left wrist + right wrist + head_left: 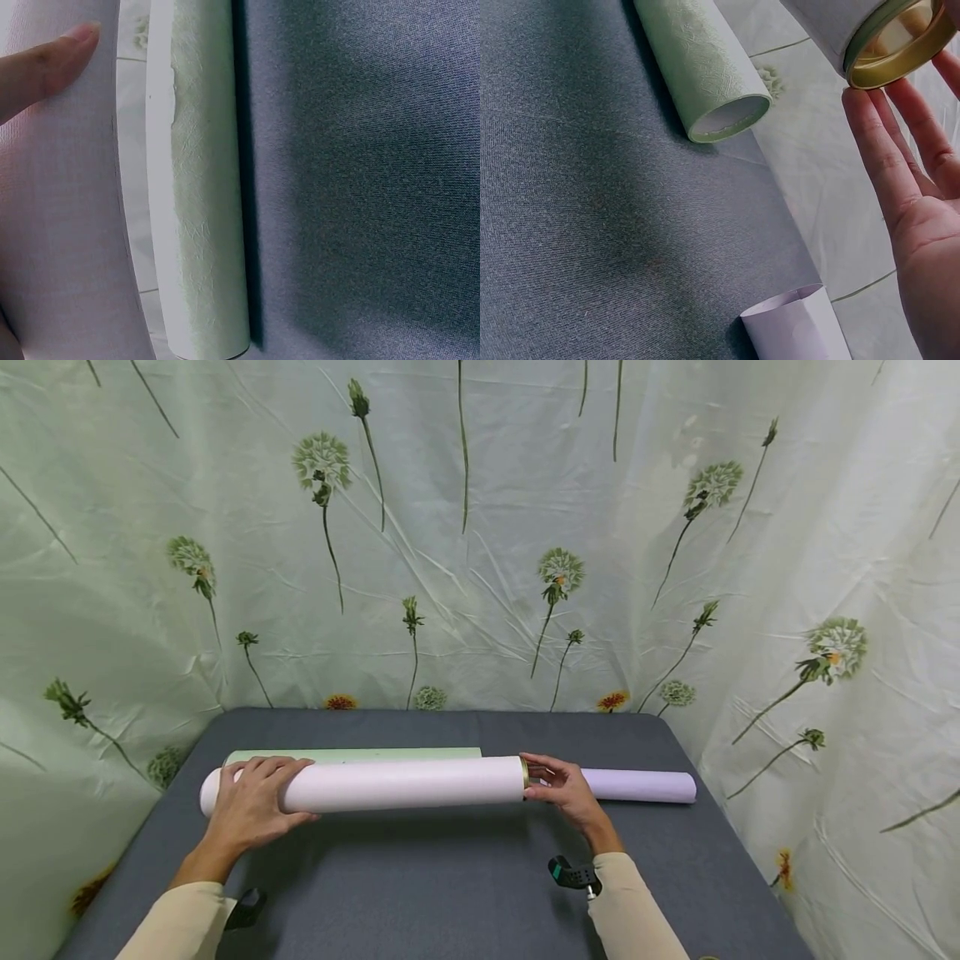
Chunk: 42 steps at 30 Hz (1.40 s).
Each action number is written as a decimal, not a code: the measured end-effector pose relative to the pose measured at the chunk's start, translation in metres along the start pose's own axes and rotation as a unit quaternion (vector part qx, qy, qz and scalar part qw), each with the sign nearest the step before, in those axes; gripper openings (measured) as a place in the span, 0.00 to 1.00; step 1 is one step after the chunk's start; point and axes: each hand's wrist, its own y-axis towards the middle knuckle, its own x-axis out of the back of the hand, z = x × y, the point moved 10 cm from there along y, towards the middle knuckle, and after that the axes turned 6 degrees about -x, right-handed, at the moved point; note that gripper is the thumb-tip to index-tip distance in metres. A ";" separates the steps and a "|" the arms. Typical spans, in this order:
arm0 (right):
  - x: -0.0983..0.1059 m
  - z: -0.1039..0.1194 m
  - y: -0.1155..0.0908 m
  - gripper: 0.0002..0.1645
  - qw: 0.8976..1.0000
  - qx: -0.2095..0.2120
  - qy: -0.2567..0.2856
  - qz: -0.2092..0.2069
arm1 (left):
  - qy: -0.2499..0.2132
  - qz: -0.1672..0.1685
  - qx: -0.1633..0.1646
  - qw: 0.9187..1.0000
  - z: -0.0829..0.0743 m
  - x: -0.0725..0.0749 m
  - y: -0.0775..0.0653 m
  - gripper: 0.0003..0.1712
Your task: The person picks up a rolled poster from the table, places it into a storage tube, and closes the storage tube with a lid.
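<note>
Flower-printed curtain (480, 552) behind a gray counter (450, 893). White tube (420, 785), raised crosswise above the counter; green tube (202, 187) (its surface crinkled) lying on the far side, lavender roll (645, 786) lying at right. Left hand (251, 806): fingers curled over the white tube's left end, thumb on the near side. Right hand (566, 793): fingers slightly parted, pinching the white tube by the gold rim (881, 79) at its right end.
</note>
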 end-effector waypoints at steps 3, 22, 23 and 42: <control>0.000 0.000 0.001 0.35 1.000 0.002 -0.003 0.001 | 0.004 0.002 -0.001 1.000 0.000 0.000 0.000 0.44; -0.006 -0.011 0.007 0.39 1.000 0.003 0.010 -0.006 | 0.013 -0.003 -0.012 1.000 0.000 0.001 -0.001 0.43; -0.006 -0.012 0.007 0.40 1.000 0.002 0.009 -0.006 | 0.014 -0.002 -0.014 1.000 0.000 0.001 -0.001 0.43; -0.003 -0.010 -0.001 0.40 1.000 0.015 0.004 -0.009 | 0.006 -0.026 -0.040 0.999 -0.008 -0.003 -0.005 0.42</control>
